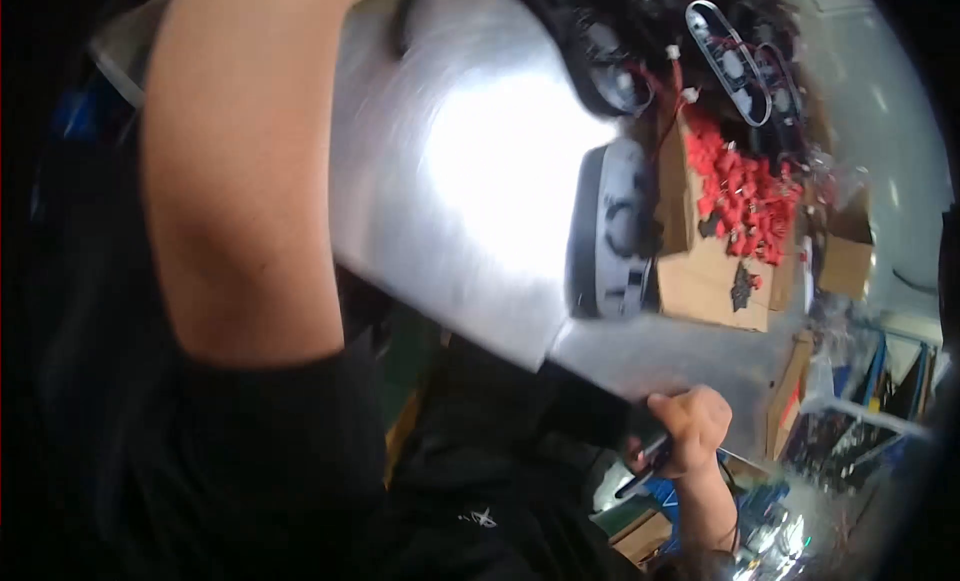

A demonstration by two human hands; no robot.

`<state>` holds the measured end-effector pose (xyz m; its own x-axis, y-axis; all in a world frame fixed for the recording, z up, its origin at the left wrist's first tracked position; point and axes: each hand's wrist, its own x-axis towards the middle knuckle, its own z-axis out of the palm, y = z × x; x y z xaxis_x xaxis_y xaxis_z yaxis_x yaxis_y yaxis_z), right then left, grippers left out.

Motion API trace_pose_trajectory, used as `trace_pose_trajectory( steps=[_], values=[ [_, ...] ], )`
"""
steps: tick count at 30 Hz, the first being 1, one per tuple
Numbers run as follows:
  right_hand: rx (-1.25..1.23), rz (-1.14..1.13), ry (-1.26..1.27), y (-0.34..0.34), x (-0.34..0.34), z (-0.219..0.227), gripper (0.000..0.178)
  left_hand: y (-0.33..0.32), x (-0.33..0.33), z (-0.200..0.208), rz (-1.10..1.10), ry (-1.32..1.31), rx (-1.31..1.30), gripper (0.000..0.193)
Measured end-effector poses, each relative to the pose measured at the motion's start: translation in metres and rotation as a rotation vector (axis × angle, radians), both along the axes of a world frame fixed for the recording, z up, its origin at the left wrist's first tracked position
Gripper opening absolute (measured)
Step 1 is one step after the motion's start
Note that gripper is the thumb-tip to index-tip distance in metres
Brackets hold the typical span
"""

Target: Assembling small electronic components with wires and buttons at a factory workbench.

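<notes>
My left forearm (245, 171), bare below a black sleeve, reaches up past the upper edge, so the hand itself is out of the picture. At the lower right, my right hand (690, 428) is closed round a dark slim tool (648, 469) whose end points down and left. Its exact kind is blurred. This hand is beside the near edge of a shiny metal table (390, 211). Between the two arms, a grey and black rounded casing (612, 231) lies on the table, apart from both.
Small red parts (740, 196) are heaped on a cardboard box (705, 286) right of the casing. Black oval housings (730, 66) with red wires crowd the far right. A rack of dark and blue items (890, 376) stands farther right. Cables and blue things fill the lower right.
</notes>
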<state>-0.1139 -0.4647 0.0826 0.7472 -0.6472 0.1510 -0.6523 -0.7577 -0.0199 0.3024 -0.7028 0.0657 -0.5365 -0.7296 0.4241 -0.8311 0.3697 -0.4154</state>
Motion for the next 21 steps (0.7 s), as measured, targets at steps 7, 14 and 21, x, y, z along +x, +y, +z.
trace_pose_trajectory(
  steps=[7,14,21],
  values=[
    [0.239,-0.042,0.009,0.020,-0.028,-0.018,0.041,0.016,0.129,-0.054,-0.567,0.856,0.336,0.014],
    [0.018,-0.275,0.042,0.026,-0.024,-0.022,0.052,0.019,0.107,-0.105,-0.426,1.363,0.150,0.016],
    [-0.361,-0.296,0.064,-0.010,-0.002,-0.029,0.058,-0.040,0.002,-0.115,-0.523,1.801,-0.007,0.018]
  ],
)
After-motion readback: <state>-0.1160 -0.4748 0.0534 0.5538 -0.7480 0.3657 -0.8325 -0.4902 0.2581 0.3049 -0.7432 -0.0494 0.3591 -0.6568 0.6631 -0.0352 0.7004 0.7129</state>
